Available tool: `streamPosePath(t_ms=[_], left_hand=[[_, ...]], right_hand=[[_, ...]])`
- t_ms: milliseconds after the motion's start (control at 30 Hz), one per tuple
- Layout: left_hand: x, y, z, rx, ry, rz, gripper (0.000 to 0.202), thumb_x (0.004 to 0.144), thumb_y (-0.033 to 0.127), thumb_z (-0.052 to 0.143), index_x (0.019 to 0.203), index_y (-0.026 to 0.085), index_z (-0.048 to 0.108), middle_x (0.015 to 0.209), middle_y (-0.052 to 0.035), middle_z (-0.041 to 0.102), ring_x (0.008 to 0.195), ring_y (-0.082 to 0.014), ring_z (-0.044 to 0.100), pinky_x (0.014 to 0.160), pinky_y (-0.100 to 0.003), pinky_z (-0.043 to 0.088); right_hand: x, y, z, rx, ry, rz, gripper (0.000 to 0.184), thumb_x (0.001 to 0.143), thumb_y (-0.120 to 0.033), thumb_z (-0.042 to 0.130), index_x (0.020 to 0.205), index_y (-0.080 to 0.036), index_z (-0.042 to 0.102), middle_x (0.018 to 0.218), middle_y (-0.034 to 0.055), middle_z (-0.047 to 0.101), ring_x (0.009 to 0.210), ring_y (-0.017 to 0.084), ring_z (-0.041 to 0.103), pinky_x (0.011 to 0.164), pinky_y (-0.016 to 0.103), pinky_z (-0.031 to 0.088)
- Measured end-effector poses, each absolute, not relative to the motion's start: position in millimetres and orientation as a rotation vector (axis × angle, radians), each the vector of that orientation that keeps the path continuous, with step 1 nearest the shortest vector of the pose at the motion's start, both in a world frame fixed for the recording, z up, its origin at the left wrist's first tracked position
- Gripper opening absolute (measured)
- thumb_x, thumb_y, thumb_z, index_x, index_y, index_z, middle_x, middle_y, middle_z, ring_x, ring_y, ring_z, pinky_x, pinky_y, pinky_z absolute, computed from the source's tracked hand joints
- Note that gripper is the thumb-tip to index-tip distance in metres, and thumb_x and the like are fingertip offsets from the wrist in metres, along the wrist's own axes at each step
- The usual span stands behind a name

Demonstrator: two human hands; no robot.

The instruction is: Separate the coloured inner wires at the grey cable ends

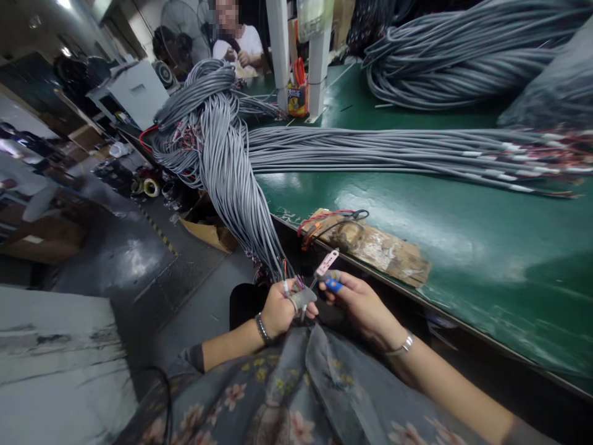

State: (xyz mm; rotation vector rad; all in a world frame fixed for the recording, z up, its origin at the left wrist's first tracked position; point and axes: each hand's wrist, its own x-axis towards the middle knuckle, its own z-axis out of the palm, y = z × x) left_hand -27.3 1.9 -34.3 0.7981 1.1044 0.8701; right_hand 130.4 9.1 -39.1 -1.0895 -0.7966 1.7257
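My left hand (282,307) is closed round the end of one grey cable (303,298), whose thin coloured wires stick up from my fist. My right hand (359,298) pinches a small blue-handled tool (332,283) with a pink tag right beside that cable end. Both hands are held over my lap, just in front of the table's near edge. A thick bundle of grey cables (227,173) hangs off the green table (463,235) down towards my left hand.
More grey cables (393,151) lie stretched across the table, with a large coil (463,55) at the back right. A worn cardboard piece (380,247) with red and black leads sits at the table edge. A person (236,43) sits at the far end by a fan.
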Motion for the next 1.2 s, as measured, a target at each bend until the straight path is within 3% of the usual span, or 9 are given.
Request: streamPosePath(t_ms=[167, 567, 767, 1067, 1200], left_hand=[[-25.8, 1.8, -30.3, 0.822, 1.102, 0.872, 0.047, 0.052, 0.055, 0.078, 0.066, 0.013, 0.059, 0.05, -0.0026, 0.062, 0.043, -0.0117, 0.055, 0.046, -0.023, 0.045], [-26.4, 4.8, -24.4, 0.863, 1.148, 0.85, 0.043, 0.055, 0.053, 0.076, 0.058, 0.015, 0.058, 0.048, -0.0037, 0.061, 0.042, -0.0118, 0.055, 0.045, -0.022, 0.042], [-23.9, 6.7, -32.6, 0.759, 1.147, 0.873, 0.04, 0.054, 0.049, 0.076, 0.059, 0.016, 0.055, 0.045, -0.0018, 0.059, 0.039, -0.0114, 0.053, 0.04, -0.02, 0.039], [-22.6, 7.0, -24.5, 0.613, 1.128, 1.03, 0.042, 0.05, 0.048, 0.077, 0.059, 0.017, 0.051, 0.04, 0.0012, 0.055, 0.035, -0.0098, 0.05, 0.037, -0.02, 0.037], [-21.8, 7.1, -19.2, 0.596, 1.111, 1.012, 0.041, 0.05, 0.047, 0.077, 0.06, 0.016, 0.052, 0.043, -0.0001, 0.057, 0.035, -0.0104, 0.051, 0.037, -0.02, 0.035]], right_hand=[[127.6, 5.4, -34.9, -1.022, -0.78, 1.865, 0.033, 0.058, -0.045, 0.082, 0.072, -0.018, 0.067, 0.058, -0.0026, 0.057, 0.051, 0.009, 0.047, 0.05, 0.023, 0.04], [121.2, 8.5, -37.3, -1.075, -0.94, 1.727, 0.036, 0.06, -0.049, 0.08, 0.064, -0.018, 0.061, 0.052, -0.0035, 0.055, 0.048, 0.009, 0.041, 0.049, 0.025, 0.032], [114.3, 6.0, -34.0, -0.979, -0.817, 1.837, 0.034, 0.064, -0.048, 0.077, 0.068, -0.02, 0.057, 0.053, -0.0018, 0.06, 0.051, 0.014, 0.053, 0.054, 0.028, 0.039], [123.5, 7.5, -45.4, -1.047, -0.837, 1.787, 0.031, 0.058, -0.042, 0.081, 0.058, -0.018, 0.061, 0.051, -0.0041, 0.051, 0.048, 0.009, 0.04, 0.049, 0.025, 0.035], [129.5, 18.5, -49.1, -0.944, -0.616, 1.829, 0.037, 0.064, -0.056, 0.073, 0.069, -0.02, 0.066, 0.06, -0.0003, 0.057, 0.052, 0.012, 0.047, 0.051, 0.027, 0.042]])
